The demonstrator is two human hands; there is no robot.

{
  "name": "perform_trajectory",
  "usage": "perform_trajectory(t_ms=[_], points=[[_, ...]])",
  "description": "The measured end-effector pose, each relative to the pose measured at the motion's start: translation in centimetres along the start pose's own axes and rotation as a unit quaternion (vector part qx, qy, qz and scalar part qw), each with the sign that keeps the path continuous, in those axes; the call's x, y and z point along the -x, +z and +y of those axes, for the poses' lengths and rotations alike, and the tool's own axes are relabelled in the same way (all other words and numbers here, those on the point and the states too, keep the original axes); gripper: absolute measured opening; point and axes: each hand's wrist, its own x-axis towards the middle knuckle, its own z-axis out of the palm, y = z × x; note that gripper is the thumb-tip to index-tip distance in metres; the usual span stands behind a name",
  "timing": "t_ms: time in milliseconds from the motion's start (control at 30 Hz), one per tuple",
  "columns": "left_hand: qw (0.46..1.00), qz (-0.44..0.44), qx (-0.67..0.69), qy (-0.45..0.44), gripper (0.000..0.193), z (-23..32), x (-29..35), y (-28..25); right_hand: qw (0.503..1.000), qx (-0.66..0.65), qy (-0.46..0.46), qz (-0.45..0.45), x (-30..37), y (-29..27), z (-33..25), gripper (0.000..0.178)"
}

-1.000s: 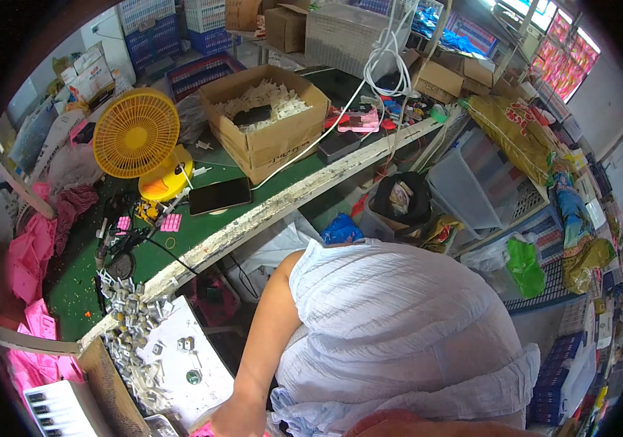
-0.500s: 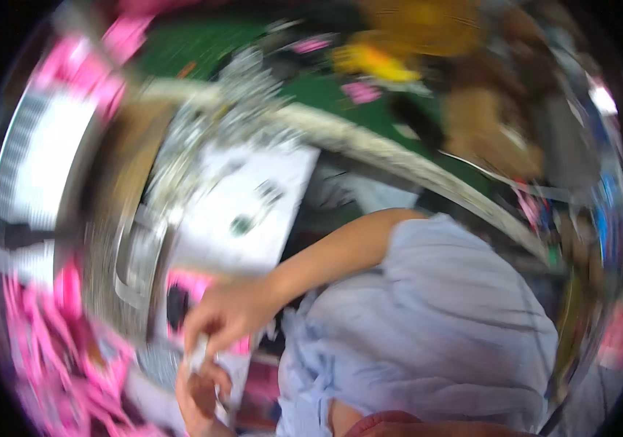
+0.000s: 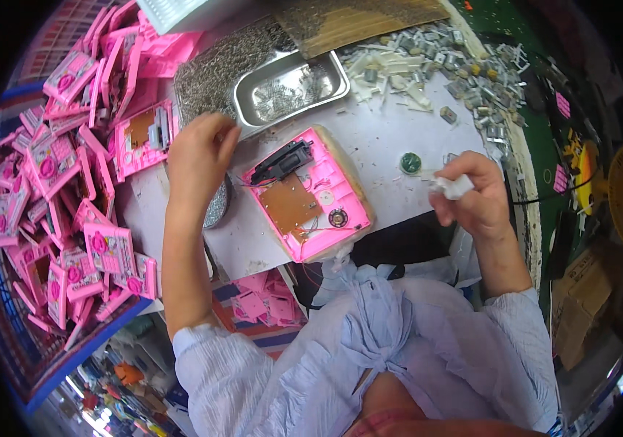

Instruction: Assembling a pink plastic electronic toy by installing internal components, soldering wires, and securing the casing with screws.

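My right hand (image 3: 480,195) pinches a small white plastic part (image 3: 456,187) between thumb and fingers, above the right side of the white table. On the left, my left hand (image 3: 204,146) has its fingers drawn together beside the pile of small screws (image 3: 217,76); whatever they may hold is hidden. Between the hands lies an opened pink plastic toy casing (image 3: 353,191) on a pad. Inside it are a brown circuit board (image 3: 290,205), a black part (image 3: 282,162), thin wires and a small round speaker (image 3: 338,218).
A shallow metal tray (image 3: 242,116) stands behind the casing. Far right of it are heaped small metal motors and white parts (image 3: 428,62). A round green item (image 3: 410,162) lies near my right hand. Many pink casings fill a blue-rimmed basket (image 3: 100,328) at left.
The view has swung round and become sharp. My hands, close together with something white between them before, are now wide apart; the white part is in my right hand.
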Motion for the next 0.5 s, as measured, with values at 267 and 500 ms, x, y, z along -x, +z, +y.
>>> perform_trajectory(t_ms=[267,500], points=[[0.996,-0.008,0.091,0.024,0.009,3.5,1.6,0.5,0.999,0.035,0.008,-0.001,-1.0,-1.5,0.0,0.041],[0.990,0.024,0.136,0.001,0.010,5.0,8.5,2.4,0.998,0.048,0.038,-0.034,-3.0,-0.8,0.7,0.038]])
